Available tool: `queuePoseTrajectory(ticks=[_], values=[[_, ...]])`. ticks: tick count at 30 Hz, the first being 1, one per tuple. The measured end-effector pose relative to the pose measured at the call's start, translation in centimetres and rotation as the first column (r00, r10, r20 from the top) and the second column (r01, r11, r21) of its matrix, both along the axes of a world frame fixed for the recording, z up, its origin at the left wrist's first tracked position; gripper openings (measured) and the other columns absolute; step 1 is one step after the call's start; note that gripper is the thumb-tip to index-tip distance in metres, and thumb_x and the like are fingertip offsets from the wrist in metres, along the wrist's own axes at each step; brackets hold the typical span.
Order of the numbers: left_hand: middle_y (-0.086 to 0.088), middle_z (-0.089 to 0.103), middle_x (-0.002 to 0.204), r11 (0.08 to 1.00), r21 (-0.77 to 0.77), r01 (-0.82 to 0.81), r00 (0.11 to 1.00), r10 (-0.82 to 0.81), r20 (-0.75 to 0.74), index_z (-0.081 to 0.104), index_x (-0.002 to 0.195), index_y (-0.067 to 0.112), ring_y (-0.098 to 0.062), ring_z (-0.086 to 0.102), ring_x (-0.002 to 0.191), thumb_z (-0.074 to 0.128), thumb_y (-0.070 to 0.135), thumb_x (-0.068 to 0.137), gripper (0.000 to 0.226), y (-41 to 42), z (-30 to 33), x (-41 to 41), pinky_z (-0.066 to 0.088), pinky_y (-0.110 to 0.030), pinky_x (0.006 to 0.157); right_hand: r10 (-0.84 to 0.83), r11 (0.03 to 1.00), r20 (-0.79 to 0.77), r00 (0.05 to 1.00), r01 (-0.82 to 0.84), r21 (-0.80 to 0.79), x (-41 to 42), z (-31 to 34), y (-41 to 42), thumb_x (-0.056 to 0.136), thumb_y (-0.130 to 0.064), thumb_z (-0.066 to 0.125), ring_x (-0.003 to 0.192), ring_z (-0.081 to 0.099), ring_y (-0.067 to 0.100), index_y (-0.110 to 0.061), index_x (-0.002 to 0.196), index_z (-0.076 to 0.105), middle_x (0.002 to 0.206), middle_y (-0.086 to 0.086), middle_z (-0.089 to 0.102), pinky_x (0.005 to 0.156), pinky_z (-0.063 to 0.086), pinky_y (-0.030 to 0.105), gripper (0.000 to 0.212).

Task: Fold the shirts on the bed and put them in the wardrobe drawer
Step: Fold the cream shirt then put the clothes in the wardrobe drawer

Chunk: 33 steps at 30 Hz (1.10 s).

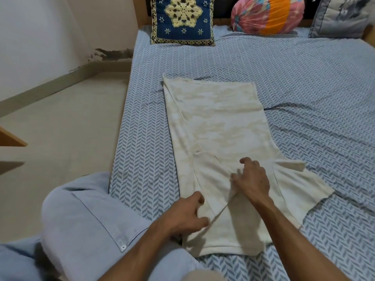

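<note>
1. Denim-blue shirt, soft and faded, with a metal snap on a placket edge, lay bunched nearest us at seven o'clock, spilling off the bed's near corner.
2. Our left hand rested at six o'clock on the cream shirt, fingers curled; it looked to be pinching the folded-in flap, though the blur kept us from being sure of the hold.
3. Our right hand pressed down just beyond it, fingers spread and mostly straight, flattening cloth rather than gripping anything.
4. We saw the cream shirt stretched lengthwise from centre frame toward twelve o'clock on the bed, its left side already folded inward, one short sleeve still splayed out at four o'clock.
5. We judged the step in hand to be smoothing that first side fold: the right palm should hold the crease flat while the left draws the flap edge straight, before the splayed sleeve comes in to match.
6. Fabric read as a thin, limp knit with a pale mottled print; the bedsheet was a blue-and-white herringbone weave, lightly rumpled.
7. Blue embroidered cushion stood at twelve o'clock, a round pink-and-orange bundle at one o'clock; no wardrobe drawer was in view.
</note>
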<state>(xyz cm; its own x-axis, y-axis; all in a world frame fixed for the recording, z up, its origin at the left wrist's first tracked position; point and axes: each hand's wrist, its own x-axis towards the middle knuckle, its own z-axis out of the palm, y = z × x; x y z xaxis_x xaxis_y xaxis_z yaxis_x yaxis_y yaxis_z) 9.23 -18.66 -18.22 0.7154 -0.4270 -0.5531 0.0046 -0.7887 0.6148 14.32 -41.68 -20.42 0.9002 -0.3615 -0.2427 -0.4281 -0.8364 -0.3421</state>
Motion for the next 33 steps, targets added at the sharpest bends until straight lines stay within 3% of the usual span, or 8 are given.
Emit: queuePoseTrajectory(ticks=[4, 7, 10, 15, 22, 29, 31, 33], values=[[0.003, 0.068, 0.076, 0.980, -0.083, -0.183, 0.976, 0.191, 0.106, 0.059, 0.115, 0.028, -0.008, 0.066, 0.066, 0.062, 0.035, 0.093, 0.023, 1.1, -0.8, 2.4, 0.057, -0.030, 0.068, 0.288, 0.957, 0.153, 0.945, -0.282, -0.061, 4.2, 0.6, 3.6, 0.092, -0.040, 0.058, 0.122, 0.052, 0.027, -0.027, 0.128, 0.060, 0.133, 0.002, 0.060, 0.097, 0.046, 0.045, 0.039], [0.008, 0.067, 0.077, 0.968, -0.070, -0.241, 0.940, 0.251, 0.233, 0.065, 0.110, 0.025, -0.002, 0.062, 0.070, 0.064, 0.030, 0.093, 0.018, 2.1, -1.2, 6.4, 0.052, -0.024, 0.070, 0.377, 0.926, 0.121, 0.918, -0.376, -0.028, 8.7, -0.4, 5.8, 0.088, -0.054, 0.056, 0.119, 0.054, 0.024, -0.031, 0.120, 0.065, 0.125, -0.002, 0.064, 0.094, 0.046, 0.044, 0.040], [0.010, 0.067, 0.082, 0.944, -0.063, -0.325, 0.899, 0.329, 0.289, 0.069, 0.106, 0.024, -0.002, 0.062, 0.075, 0.065, 0.029, 0.092, 0.015, 2.6, -1.1, 11.6, 0.052, -0.023, 0.073, 0.323, 0.946, 0.120, 0.939, -0.325, 0.001, 11.3, -2.6, 6.3, 0.077, -0.067, 0.056, 0.105, 0.052, 0.018, -0.036, 0.098, 0.066, 0.103, -0.011, 0.059, 0.086, 0.038, 0.040, 0.039], [0.007, 0.064, 0.094, 0.938, -0.060, -0.342, 0.850, 0.336, 0.405, 0.069, 0.106, 0.022, -0.013, 0.063, 0.087, 0.063, 0.017, 0.092, 0.016, 1.7, -2.1, 21.0, 0.046, -0.025, 0.075, 0.219, 0.958, 0.321, 0.921, -0.266, 0.110, 11.4, -6.1, 5.6, 0.074, -0.052, 0.063, 0.088, 0.047, 0.011, -0.033, 0.073, 0.063, 0.084, -0.016, 0.050, 0.080, 0.022, 0.034, 0.018], [-0.015, 0.058, 0.112, 0.967, 0.043, -0.249, 0.802, 0.182, 0.569, 0.062, 0.124, 0.017, -0.031, 0.058, 0.104, 0.060, 0.015, 0.096, 0.028, 0.7, -4.8, 33.6, 0.042, -0.033, 0.084, 0.125, 0.947, 0.409, 0.904, -0.232, 0.224, 11.3, -6.0, 6.0, 0.067, -0.034, 0.059, 0.070, 0.045, 0.004, -0.029, 0.066, 0.046, 0.064, -0.016, 0.045, 0.079, 0.035, 0.037, 0.014], [-0.021, 0.046, 0.141, 0.769, 0.104, -0.631, 0.706, 0.513, 0.489, 0.040, 0.144, 0.004, -0.040, 0.042, 0.133, 0.067, 0.047, 0.086, 0.076, 0.8, -4.1, 44.0, 0.043, -0.052, 0.106, 0.178, 0.966, 0.383, 0.906, -0.235, 0.107, 11.4, -6.0, 6.7, 0.069, -0.047, 0.076, 0.067, 0.042, 0.006, -0.033, 0.070, 0.049, 0.059, -0.017, 0.039, 0.076, 0.033, 0.037, 0.030], [-0.021, 0.035, 0.151, 0.718, 0.128, -0.684, 0.672, 0.553, 0.492, 0.024, 0.152, 0.002, -0.039, 0.033, 0.140, 0.066, 0.045, 0.090, 0.086, 0.4, -3.9, 45.6, 0.037, -0.052, 0.110, 0.197, 0.966, 0.408, 0.891, -0.248, 0.075, 11.5, -6.4, 6.7, 0.068, -0.042, 0.078, 0.067, 0.041, 0.008, -0.032, 0.070, 0.050, 0.060, -0.017, 0.039, 0.075, 0.034, 0.039, 0.029], [-0.021, 0.036, 0.152, 0.638, 0.105, -0.763, 0.597, 0.633, 0.493, 0.024, 0.151, 0.001, -0.038, 0.036, 0.140, 0.064, 0.038, 0.092, 0.081, 0.4, -3.8, 47.3, 0.038, -0.052, 0.110, 0.204, 0.964, 0.441, 0.874, -0.257, 0.063, 11.7, -6.8, 6.7, 0.066, -0.036, 0.079, 0.067, 0.042, 0.010, -0.031, 0.069, 0.050, 0.061, -0.016, 0.039, 0.074, 0.034, 0.039, 0.029]])
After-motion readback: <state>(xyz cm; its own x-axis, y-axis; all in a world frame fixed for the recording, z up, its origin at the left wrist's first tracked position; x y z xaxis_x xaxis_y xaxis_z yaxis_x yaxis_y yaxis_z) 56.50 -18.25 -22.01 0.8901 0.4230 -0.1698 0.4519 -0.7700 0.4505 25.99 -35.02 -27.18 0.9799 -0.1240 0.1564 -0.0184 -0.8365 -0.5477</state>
